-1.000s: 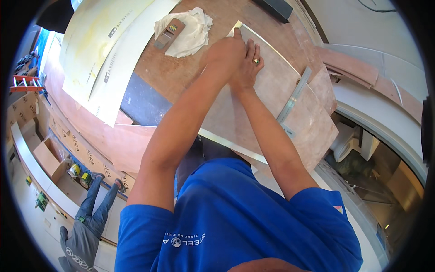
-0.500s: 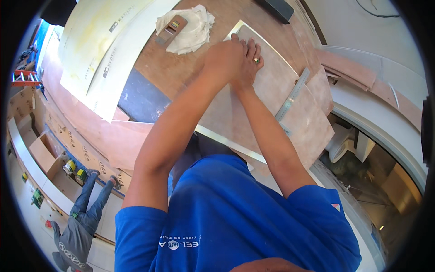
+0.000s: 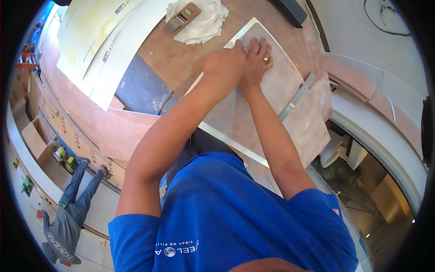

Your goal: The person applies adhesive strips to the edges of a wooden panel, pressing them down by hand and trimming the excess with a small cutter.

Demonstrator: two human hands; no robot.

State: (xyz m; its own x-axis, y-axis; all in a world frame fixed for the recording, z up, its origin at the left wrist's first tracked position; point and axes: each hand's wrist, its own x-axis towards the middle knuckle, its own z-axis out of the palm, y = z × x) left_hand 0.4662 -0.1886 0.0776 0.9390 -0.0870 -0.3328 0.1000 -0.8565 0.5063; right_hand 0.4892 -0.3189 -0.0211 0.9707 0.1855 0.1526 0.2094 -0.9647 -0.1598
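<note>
A grey-beige flat panel [image 3: 240, 115] with pale border strips lies at an angle on the work surface before me. My left hand [image 3: 224, 67] is closed at the panel's left edge, near its far corner. Its fingers are tucked out of sight, so whatever they hold, if anything, is hidden. Pressed against it, my right hand [image 3: 256, 63], wearing a ring, rests on the panel with its fingers stretched toward the far end. A metal ruler [image 3: 297, 97] lies across the panel's right side, beyond my right forearm.
A wooden hand plane [image 3: 182, 17] sits on a crumpled white cloth [image 3: 212, 25]. Large white printed sheets [image 3: 108, 72] and a dark blue-grey sheet [image 3: 142, 86] lie to the left. A black box-shaped piece [image 3: 289, 11] is at the far side. Another person [image 3: 72, 208] is at lower left.
The whole view has shifted slightly. My left hand has slid a little toward me along the panel's left edge; my right hand has barely moved on the panel.
</note>
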